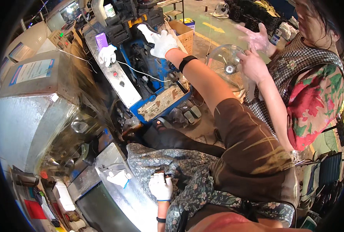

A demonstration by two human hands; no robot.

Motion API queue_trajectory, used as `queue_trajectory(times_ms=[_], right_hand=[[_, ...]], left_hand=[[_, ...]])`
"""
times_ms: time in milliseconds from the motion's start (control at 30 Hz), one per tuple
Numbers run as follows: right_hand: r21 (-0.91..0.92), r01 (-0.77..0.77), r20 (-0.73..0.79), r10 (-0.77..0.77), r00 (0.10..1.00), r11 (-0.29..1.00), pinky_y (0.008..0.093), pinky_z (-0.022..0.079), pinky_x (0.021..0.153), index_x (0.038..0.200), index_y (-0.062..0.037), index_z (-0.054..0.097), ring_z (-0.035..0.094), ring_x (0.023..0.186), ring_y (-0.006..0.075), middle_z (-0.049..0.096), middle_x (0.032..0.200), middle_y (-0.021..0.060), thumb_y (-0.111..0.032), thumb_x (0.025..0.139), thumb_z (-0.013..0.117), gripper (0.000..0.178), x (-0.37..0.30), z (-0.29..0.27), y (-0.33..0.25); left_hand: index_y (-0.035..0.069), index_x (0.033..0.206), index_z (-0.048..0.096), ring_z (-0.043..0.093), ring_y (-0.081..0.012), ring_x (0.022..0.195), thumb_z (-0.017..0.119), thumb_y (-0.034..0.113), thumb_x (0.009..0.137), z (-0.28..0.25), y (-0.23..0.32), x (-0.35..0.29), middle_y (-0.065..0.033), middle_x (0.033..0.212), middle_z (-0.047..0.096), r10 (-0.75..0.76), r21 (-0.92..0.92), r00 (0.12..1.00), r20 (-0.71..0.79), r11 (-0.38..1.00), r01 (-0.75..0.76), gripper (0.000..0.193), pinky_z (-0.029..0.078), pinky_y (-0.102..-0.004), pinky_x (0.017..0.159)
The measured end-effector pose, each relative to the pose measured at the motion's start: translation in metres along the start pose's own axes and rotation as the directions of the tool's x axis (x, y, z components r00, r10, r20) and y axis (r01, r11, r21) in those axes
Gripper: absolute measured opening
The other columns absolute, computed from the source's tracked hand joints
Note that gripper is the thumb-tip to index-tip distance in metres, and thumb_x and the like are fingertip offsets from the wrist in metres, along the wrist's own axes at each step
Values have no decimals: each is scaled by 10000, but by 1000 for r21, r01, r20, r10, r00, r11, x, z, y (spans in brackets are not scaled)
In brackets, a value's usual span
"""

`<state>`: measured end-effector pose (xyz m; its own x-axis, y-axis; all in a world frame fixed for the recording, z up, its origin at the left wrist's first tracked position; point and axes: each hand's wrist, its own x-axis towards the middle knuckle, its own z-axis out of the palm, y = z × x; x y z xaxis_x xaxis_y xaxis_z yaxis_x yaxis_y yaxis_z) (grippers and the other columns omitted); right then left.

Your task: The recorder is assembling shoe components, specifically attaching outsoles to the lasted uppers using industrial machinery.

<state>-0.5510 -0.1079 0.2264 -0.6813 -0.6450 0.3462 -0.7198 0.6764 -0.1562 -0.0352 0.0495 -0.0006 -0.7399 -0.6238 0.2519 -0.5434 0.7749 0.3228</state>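
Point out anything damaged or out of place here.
The cream front panel on the blue machine looks worn, with dark patches breaking up its surface. A loose white glove lies on the metal table, though that may be normal.

round fan (230, 69) | cardboard box (184, 39) | yellow floor arrow (213, 27) | purple box (101, 40)

The gloves (163, 46) are matt cloth, the carton (185, 38) cardboard, the tabletop (136, 207) probably glossy metal.
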Motion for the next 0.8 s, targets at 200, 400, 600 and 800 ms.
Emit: queue_trajectory(times_ms=[200,400,600,800], right_hand=[[15,-22,7,22,1000,1000,467,482,1004,1486,-252,440,548,1206,378,468,1341,193,-438,821,684,732,-2,3,1],[45,-21,-18,22,1000,999,476,481,996,1461,-244,475,548,1195,388,470,1333,199,-424,800,689,718,-2,8,4],[57,-11,-67,15,998,998,469,477,996,1437,-218,505,555,1186,386,484,1329,198,-421,793,688,700,-2,15,6],[72,53,-76,-48,996,996,468,480,974,1400,-189,498,539,1165,392,482,1286,199,-438,797,719,689,-6,20,12]], left_hand=[[61,996,668,621,-348,924,680,219,788,-3,4,2,-143,967,655,15,1,999,-41,1000,-15,262,479,-464,803],[56,1017,668,619,-352,934,677,218,785,-4,6,7,-145,980,655,1,-19,1000,27,1000,-1,283,479,-467,806],[56,1026,676,617,-364,958,677,223,794,2,2,5,-159,1018,664,0,9,1000,31,1000,0,286,480,-467,832],[65,1012,673,614,-356,959,683,254,818,8,-3,0,-147,1001,666,-31,-1,999,11,1000,31,271,474,-471,823]])
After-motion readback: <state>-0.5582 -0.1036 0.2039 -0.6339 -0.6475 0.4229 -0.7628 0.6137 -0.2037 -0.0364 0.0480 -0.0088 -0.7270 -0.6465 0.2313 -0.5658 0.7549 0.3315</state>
